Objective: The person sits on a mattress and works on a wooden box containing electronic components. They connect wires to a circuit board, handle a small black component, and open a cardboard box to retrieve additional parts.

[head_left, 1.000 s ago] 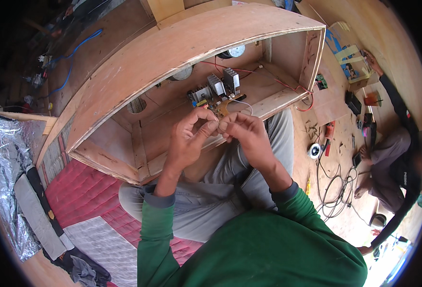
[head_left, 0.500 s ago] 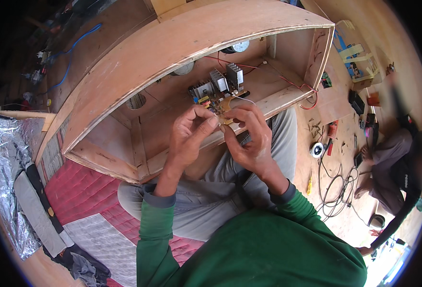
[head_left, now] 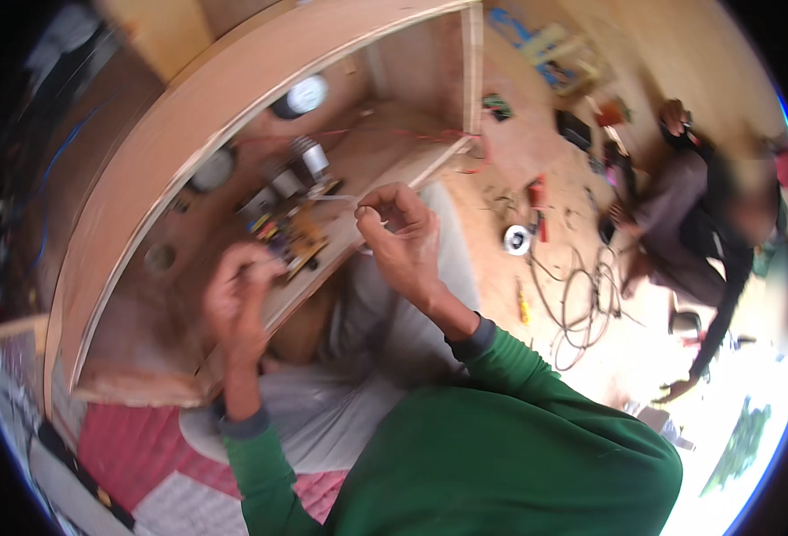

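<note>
My right hand (head_left: 405,239) is raised at the front edge of the wooden speaker cabinet (head_left: 157,116), thumb and fingertips pinched on a thin white wire (head_left: 330,197). That wire runs left toward a circuit board (head_left: 306,230) with metal heatsinks (head_left: 311,159), lying inside the cabinet near its front edge. My left hand (head_left: 240,290) is just left of the board, apart from my right hand. Motion smears its fingers, so whether they hold anything is unclear.
Round speaker parts (head_left: 305,96) sit in the cabinet's wall, and a red wire (head_left: 394,132) crosses its interior. To the right lie a wire spool (head_left: 516,239), a coiled black cable (head_left: 582,308) and a yellow screwdriver (head_left: 523,302). Another person (head_left: 680,210) sits at far right.
My hands, together over the board before, have separated: the left moved left and down, the right keeps its pinch. The view has turned, shifting the cabinet and floor items left.
</note>
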{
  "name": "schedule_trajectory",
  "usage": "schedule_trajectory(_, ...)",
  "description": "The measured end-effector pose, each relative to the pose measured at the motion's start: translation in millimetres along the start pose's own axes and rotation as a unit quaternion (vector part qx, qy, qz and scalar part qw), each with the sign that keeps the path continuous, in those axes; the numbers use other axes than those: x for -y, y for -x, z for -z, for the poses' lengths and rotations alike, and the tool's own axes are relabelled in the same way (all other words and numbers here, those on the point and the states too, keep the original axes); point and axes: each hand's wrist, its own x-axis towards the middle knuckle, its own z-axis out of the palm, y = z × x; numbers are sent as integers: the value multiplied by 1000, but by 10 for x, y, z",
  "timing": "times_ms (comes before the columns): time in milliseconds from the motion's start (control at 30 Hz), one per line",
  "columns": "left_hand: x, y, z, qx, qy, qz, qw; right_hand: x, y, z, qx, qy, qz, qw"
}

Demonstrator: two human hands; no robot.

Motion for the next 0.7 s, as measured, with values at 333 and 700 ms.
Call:
schedule_trajectory(333,137,36,37,-40,-79,37,995,-417,596,1152,-30,61,-62,996)
schedule_trajectory(700,241,64,-91,-58,-291,-94,950,-1928,626,3100,-355,363,-109,855)
